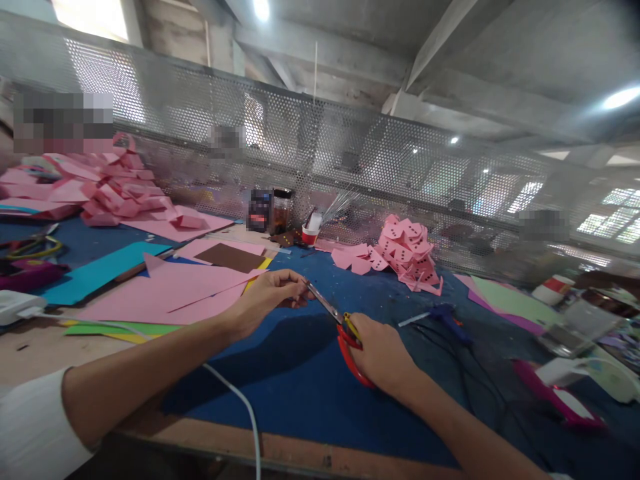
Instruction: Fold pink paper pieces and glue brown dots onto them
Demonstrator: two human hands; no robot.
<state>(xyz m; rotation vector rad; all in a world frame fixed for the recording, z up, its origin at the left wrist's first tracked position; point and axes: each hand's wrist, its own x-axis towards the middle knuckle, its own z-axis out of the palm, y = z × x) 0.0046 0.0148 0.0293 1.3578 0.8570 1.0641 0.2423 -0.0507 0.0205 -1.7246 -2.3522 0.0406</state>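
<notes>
The right hand [383,350] has its fingers closed round scissors [345,342]; the left hand [280,287] bunches its fingers by the blade tips (holding what, I cannot tell).

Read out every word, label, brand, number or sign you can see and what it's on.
No text is readable.
Dark upright rectangular item: pixelated, unreadable.
Dark-lidded jar: too small and blurred.
Red-and-white cup: too small to read.
Red-handled scissors: no legible marking.
Pink paper pieces: dark dots, no legible characters.
</notes>
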